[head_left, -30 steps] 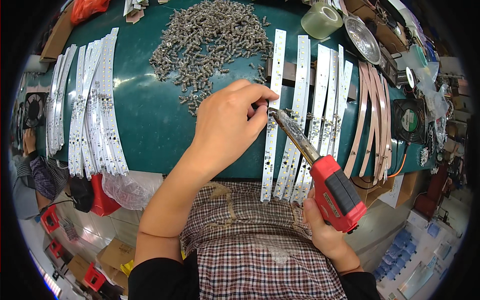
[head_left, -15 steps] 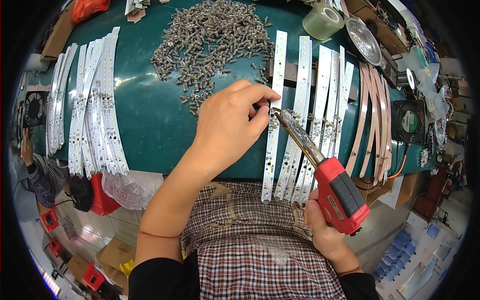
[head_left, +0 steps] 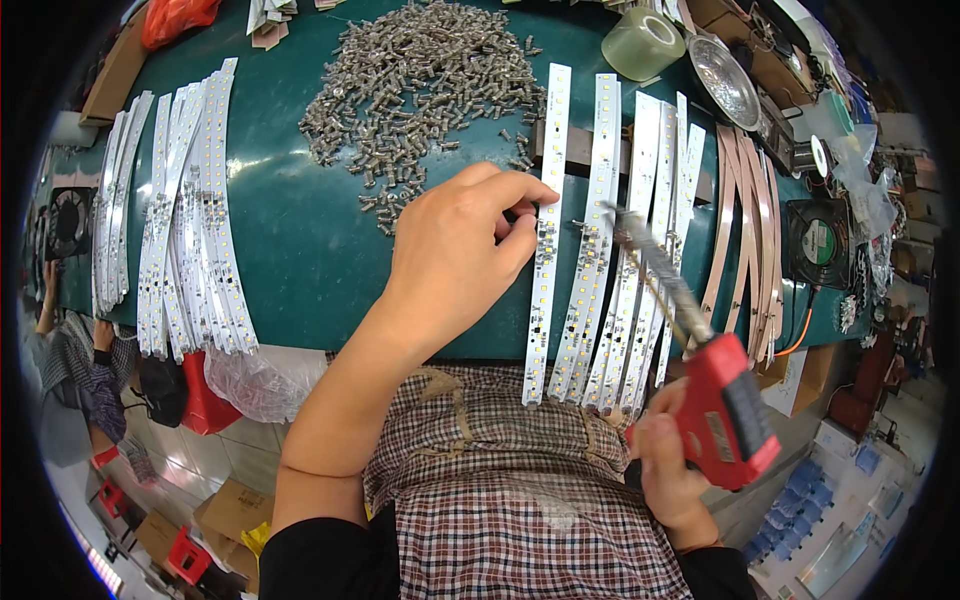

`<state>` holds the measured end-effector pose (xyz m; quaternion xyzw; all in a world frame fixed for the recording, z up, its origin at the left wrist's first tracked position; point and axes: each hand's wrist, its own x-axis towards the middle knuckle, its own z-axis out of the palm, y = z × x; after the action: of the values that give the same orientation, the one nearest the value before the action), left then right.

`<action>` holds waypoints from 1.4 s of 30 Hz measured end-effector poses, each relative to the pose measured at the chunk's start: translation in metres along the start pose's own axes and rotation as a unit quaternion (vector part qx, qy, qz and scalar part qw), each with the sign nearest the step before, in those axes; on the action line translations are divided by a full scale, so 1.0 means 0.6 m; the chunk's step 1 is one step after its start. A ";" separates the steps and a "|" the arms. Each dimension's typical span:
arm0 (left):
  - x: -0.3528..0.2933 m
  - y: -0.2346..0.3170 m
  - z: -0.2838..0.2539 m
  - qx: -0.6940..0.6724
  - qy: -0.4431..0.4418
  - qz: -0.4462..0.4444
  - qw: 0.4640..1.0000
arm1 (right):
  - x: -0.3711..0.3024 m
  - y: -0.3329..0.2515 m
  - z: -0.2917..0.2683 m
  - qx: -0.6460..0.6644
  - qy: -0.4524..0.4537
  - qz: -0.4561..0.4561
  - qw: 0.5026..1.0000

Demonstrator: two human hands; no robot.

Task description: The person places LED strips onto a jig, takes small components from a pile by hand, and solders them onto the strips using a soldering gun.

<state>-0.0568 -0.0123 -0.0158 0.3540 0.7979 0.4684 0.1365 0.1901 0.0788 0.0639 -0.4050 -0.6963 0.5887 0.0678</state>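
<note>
My left hand is closed, its fingertips meeting the left edge of a white LED strip. Whatever sits between finger and thumb is hidden. In my right hand is a red and black soldering gun, blurred by motion. Its tip points up and left over the neighbouring LED strips, off the strip at my left fingers. These strips lie side by side, their near ends sticking out past the table edge. Beyond my left hand is a large heap of small metal connectors.
More white LED strips lie in piles on the left of the green table. To the right are pinkish-brown strips, a small black fan and a solder spool. A tape roll and metal dish stand behind.
The soldering gun has swung right and back, its tip leaving the strip at my left fingers. My left hand has barely moved. A person's arms at far left have shifted.
</note>
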 end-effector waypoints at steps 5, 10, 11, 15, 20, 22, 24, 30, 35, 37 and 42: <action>0.000 0.011 -0.002 -0.019 -0.002 -0.028 0.999 | 0.027 -0.012 -0.027 0.105 0.228 -0.177 0.952; -0.001 0.018 -0.007 -0.018 -0.012 -0.035 0.999 | 0.114 0.032 -0.113 -0.121 0.377 -0.197 0.897; -0.003 0.016 -0.006 -0.003 -0.019 -0.034 0.999 | 0.135 0.033 -0.105 -0.112 0.376 -0.232 0.890; -0.009 0.029 -0.008 0.009 -0.025 -0.021 0.999 | 0.195 0.040 -0.092 -0.351 0.339 -0.266 0.832; -0.016 0.042 -0.007 -0.022 -0.058 -0.035 0.997 | 0.240 0.055 -0.070 -0.434 0.331 -0.269 0.794; -0.018 0.040 -0.002 -0.042 -0.062 -0.044 0.996 | 0.246 0.060 -0.075 -0.423 0.327 -0.271 0.800; -0.017 0.036 0.005 -0.063 -0.062 -0.049 0.995 | 0.254 0.069 -0.088 -0.440 0.364 -0.258 0.779; -0.015 0.035 0.021 -0.116 -0.058 -0.078 0.988 | 0.253 0.074 -0.126 -0.440 0.373 -0.267 0.772; -0.013 0.032 0.035 -0.158 -0.059 -0.075 0.983 | 0.240 0.065 -0.132 -0.405 0.366 -0.277 0.791; -0.014 0.034 0.034 -0.154 -0.055 -0.074 0.984 | 0.230 0.053 -0.133 -0.400 0.355 -0.277 0.798; -0.020 0.055 0.019 -0.011 -0.041 -0.029 0.999 | 0.210 0.032 -0.150 -0.364 0.345 -0.298 0.812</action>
<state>-0.0277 -0.0030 0.0045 0.3479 0.7962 0.4583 0.1870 0.1675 0.2281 0.0257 -0.3494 -0.8769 0.0649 0.3238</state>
